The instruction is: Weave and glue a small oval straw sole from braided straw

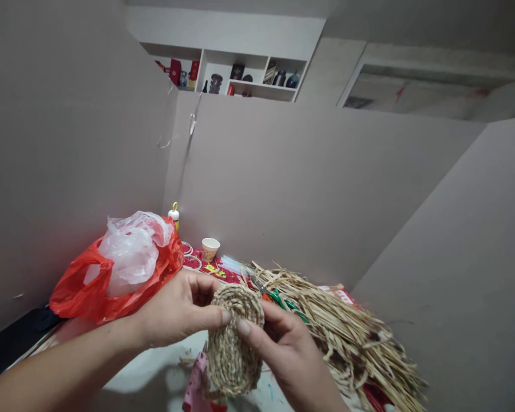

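An oval piece of coiled straw braid (235, 366) is held up in front of me between both hands. My left hand (189, 306) grips its upper left edge, with the thumb pressed on the face and the fingers behind. On the upper right side my right hand (283, 343) holds it the same way, its thumb tip close to the left one. Below and behind the woven piece lies a pink glue gun (196, 380), partly hidden by it. Green-handled scissors (283, 298) rest beyond my right hand, among the straw.
A large heap of dry straw strips (347, 320) spreads over the right side of the table (154, 372). At the left sits a red plastic bag (77, 286) with a clear bag (131, 257) in it. A paper cup (210, 249), white rings (192, 263) and a yellow-topped bottle (174, 214) stand near the wall.
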`<state>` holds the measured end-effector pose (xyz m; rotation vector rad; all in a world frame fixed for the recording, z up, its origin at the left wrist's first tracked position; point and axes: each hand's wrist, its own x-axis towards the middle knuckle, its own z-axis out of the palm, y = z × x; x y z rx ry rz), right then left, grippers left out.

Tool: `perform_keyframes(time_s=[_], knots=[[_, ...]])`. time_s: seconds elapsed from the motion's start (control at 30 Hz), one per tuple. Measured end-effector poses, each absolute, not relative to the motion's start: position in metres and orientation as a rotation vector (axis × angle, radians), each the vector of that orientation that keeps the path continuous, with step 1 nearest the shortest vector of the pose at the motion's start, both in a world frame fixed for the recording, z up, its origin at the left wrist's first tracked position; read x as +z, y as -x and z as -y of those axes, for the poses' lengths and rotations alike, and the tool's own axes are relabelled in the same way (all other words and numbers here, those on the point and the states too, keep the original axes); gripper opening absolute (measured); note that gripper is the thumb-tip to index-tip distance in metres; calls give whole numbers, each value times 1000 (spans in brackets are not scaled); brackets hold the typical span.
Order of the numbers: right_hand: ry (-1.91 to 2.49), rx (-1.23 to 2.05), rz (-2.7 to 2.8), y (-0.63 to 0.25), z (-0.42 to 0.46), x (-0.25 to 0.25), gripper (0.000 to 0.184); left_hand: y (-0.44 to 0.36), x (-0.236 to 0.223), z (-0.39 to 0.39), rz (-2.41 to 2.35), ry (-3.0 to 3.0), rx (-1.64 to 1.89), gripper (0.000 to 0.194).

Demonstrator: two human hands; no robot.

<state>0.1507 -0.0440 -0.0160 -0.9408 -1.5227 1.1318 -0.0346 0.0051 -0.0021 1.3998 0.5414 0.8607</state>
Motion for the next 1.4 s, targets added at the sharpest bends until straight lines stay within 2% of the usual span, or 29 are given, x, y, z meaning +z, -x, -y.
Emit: perform_keyframes(time_s=[0.07,0.3,0.57,1.4], knots=[[900,1206,1520,-159,40,-13,25,36,0,-7,-550,-1391,883,14],[962,1101,1521,-166,33,-16,20,40,3,-11,-592,-1404,913,18],[993,978,1423,-165,30,-26,26,38,0,-19,-599,-1413,893,29],[1040,972,1331,-153,33,-25,29,30,-10,-12,-599,-1405,874,28]])
